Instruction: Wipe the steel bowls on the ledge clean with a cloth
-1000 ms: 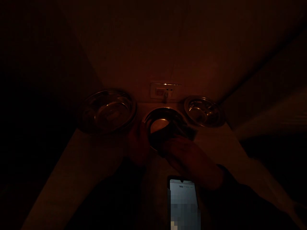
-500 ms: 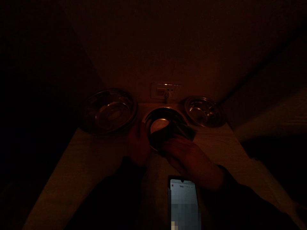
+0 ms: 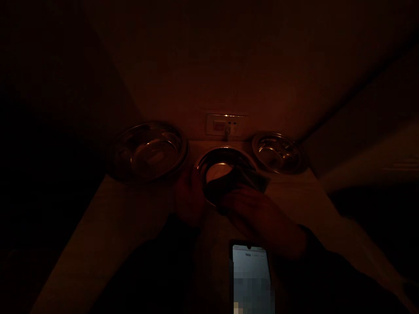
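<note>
A shiny metal bowl [image 3: 218,171] stands in the middle of the wooden tabletop, dimly lit. My left hand [image 3: 190,198] is closed on its left rim, thumb side up; the fingertips are lost in the dark. Over the right and near part of the bowl lies a dark cloth [image 3: 253,178], its corner reaching past the rim. My right hand [image 3: 262,213] is closed on this cloth and presses it at the bowl's near right side. Most of the right fingertips cannot be made out.
A larger metal bowl [image 3: 178,163] leans at the back left, and a smaller metal dish [image 3: 275,163] at the back right. A lit phone [image 3: 252,270] lies near me. A wall socket [image 3: 225,125] with a plug is behind the tabletop [image 3: 98,231].
Both hands, the bowl and the cloth are almost where they were; the cloth's corner has shifted very slightly right. A small red dot on the phone screen has vanished.
</note>
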`<state>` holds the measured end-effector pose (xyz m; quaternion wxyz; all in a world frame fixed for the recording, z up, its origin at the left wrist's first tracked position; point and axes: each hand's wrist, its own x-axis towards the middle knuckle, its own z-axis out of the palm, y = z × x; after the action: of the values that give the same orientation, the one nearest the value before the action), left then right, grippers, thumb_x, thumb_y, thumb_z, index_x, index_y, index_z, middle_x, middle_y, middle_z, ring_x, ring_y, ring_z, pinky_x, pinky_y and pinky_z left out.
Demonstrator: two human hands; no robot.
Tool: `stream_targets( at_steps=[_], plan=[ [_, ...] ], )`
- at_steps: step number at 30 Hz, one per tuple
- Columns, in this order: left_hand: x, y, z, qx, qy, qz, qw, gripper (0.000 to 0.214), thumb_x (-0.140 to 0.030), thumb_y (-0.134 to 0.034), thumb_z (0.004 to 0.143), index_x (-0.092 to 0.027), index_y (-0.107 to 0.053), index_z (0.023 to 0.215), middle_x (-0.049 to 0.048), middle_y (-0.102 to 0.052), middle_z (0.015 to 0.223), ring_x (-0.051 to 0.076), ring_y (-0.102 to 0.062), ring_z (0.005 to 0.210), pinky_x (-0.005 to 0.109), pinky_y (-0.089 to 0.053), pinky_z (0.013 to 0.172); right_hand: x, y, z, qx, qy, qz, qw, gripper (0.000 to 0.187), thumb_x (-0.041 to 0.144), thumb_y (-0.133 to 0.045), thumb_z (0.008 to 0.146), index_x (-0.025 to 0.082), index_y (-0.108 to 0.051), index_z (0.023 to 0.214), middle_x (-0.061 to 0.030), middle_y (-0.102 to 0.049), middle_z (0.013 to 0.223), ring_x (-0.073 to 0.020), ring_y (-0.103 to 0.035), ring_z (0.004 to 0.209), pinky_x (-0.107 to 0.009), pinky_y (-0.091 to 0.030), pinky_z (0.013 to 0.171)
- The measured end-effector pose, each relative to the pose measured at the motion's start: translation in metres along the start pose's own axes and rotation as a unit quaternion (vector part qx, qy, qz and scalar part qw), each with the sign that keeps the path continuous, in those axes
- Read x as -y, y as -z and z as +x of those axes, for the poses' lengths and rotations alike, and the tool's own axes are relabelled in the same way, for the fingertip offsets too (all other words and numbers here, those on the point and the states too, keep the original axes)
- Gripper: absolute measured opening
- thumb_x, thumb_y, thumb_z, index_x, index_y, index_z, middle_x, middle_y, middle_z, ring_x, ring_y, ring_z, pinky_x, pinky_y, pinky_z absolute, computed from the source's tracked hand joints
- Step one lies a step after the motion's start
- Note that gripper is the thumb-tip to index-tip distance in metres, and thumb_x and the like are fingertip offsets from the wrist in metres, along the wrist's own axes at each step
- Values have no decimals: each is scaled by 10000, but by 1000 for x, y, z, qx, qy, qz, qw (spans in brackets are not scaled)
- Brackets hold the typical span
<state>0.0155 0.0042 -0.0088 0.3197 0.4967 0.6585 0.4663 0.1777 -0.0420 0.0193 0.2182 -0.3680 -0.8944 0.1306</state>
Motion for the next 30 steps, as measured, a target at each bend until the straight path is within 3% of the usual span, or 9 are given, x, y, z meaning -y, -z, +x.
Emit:
stream_targets(
  at_steps=[6,11,13,18,21,27,30],
  plan=[
    [-1,3,3,-18,5,-17,1000,333,-318,-419,889,-137,-681,984,88,-711,1012,211,-627,951,289,-468,824,-14,26,-9,33,-49,-18,998,203,112,-536,855,180,-628,1023,-85,-695,985,-220,-626,980,-417,-492,901],
    [0,1,0,-17,1,11,1000,352,-319,-394,902,-126,-683,955,86,-720,931,204,-639,858,291,-477,786,-5,2,-4,-4,-9,-11,1000,202,113,-526,868,166,-617,1040,-73,-708,988,-205,-642,942,-438,-447,988],
    [0,1,-1,-10,-5,7,1000,365,-334,-380,908,-128,-680,941,81,-719,898,199,-640,828,290,-479,767,1,-6,-1,-20,2,-17,1000,204,116,-527,870,142,-616,1052,-94,-706,1010,-213,-639,962,-417,-473,956],
    [-1,3,2,-9,10,-10,1000,369,-328,-396,905,-114,-670,1029,119,-707,1042,221,-641,956,308,-473,837,-7,15,-6,23,-23,-28,999,205,102,-542,857,165,-635,1028,-82,-708,966,-213,-641,946,-411,-503,905],
    [-2,4,3,-20,4,-26,999,350,-304,-411,897,-121,-675,1037,114,-708,1056,219,-639,980,306,-472,857,-15,25,-9,8,-37,-36,999,229,103,-554,844,178,-634,1045,-82,-699,1010,-221,-630,1001,-413,-500,919],
    [0,0,1,-19,13,-11,1000,356,-343,-402,898,-135,-680,975,87,-720,972,213,-641,896,315,-479,818,-2,-3,-2,-30,4,-18,999,220,110,-531,868,148,-618,1067,-96,-708,1021,-210,-645,980,-422,-480,958],
    [2,-1,1,-13,19,-14,1000,373,-369,-400,897,-129,-676,966,99,-714,973,220,-638,888,328,-477,814,-2,-1,-2,-10,4,-25,1000,218,118,-529,872,152,-618,1068,-92,-706,1037,-213,-643,982,-422,-486,947]
  ],
)
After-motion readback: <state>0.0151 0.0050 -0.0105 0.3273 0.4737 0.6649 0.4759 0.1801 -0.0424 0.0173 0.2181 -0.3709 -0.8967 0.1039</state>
